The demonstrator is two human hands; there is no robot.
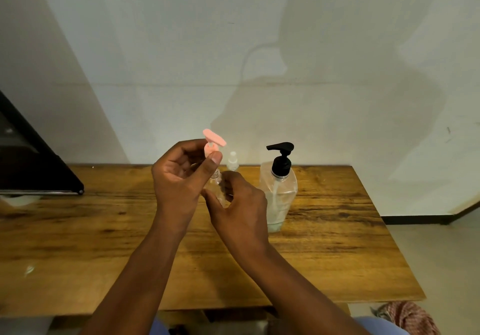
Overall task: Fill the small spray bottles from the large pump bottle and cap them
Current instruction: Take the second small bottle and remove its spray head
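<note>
**Above the table's middle: pink cap at the bottle's neck**

Over the wooden table (104,230), the left hand (179,176) pinches the pink pump cap (211,142) above a small clear bottle (217,185), which the right hand (239,204) grips. Just behind stands another small spray bottle (233,162); right of it, the large pump bottle (280,191), partly filled, against a pale wall (233,49).

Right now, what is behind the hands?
A small clear capped bottle stands on the table behind the right hand; its lower part is covered.
</note>
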